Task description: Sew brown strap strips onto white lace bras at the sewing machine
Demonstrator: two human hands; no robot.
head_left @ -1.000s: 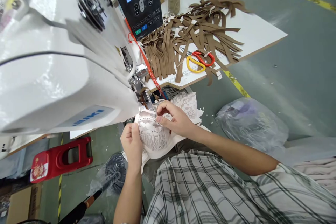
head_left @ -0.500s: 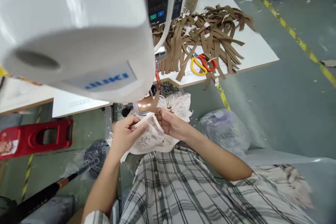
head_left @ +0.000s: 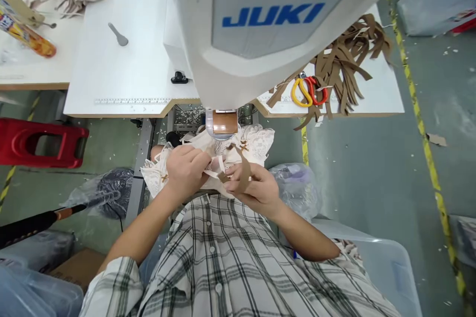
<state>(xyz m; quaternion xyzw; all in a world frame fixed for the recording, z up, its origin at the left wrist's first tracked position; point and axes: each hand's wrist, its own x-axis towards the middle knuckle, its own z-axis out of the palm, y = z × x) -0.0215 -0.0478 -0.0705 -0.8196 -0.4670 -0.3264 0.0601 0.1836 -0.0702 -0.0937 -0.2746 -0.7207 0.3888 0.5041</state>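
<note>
My left hand (head_left: 188,171) is closed on the white edging of a white lace garment (head_left: 258,141), with its fingers partly hidden. A brown fabric strap (head_left: 244,171) curves up over the fingers of my right hand (head_left: 258,190), which pinches it beside the white edging. The strap's lower end lies against that edging between both hands; whether they are joined I cannot tell. Just beyond my hands is the working end of a white sewing machine (head_left: 193,54), with a brown plate (head_left: 225,122) at its tip. The lace cloth bunches below and around this end.
Red-and-yellow-handled scissors (head_left: 309,93) lie by a heap of brown straps (head_left: 340,67) on the right of the white table (head_left: 130,72). A red stool (head_left: 70,146) stands at left. Plastic bags (head_left: 295,188) and a clear bin (head_left: 386,257) sit on the floor at right.
My view has swung left and levelled out. Both hands have drawn back from the machine's tip towards my body. The brown strap, formerly up by the machine, now hangs over my right fingers.
</note>
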